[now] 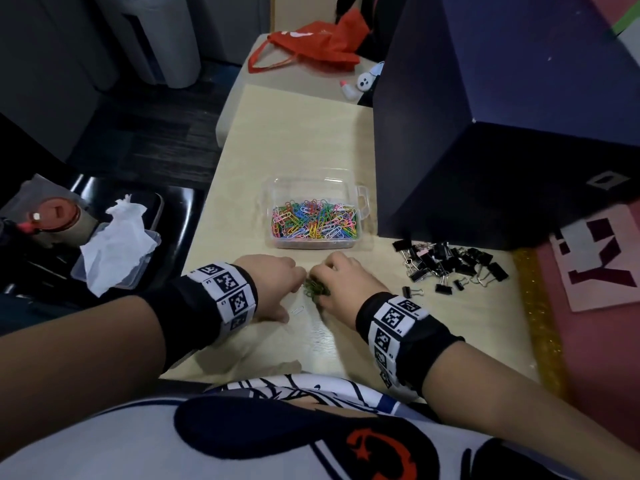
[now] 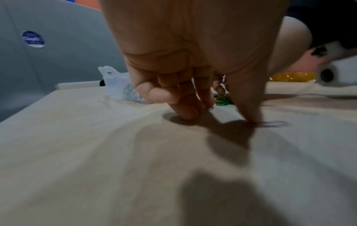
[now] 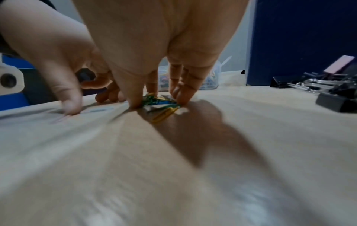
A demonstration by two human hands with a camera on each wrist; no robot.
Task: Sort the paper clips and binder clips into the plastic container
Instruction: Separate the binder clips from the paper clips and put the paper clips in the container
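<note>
Both hands down on the counter [image 1: 294,140], at a small pile of paper clips [image 1: 316,289].
The right hand [image 1: 341,282] has thumb & fingers closed in round the green/yellow pile, tips on the counter. The left hand [image 1: 273,285] is just beside it, fingers apart, gripping nothing, thumb tip on a lone clip [image 1: 297,310]. Just beyond sits the plastic container [image 1: 363,202], open, w/ coloured clips [image 1: 315,221] inside. The binder clips [image 1: 450,266] lie heaped to the right.

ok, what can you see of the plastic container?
Clear plastic container, rectangular, with a small latch tab on its right end, apparently open-topped. It stands flat on the pale table, left of the dark blue box, beyond both hands; neither the left hand nor the right hand touches it. A heap of mixed-colour paper clips fills its bottom.
</note>
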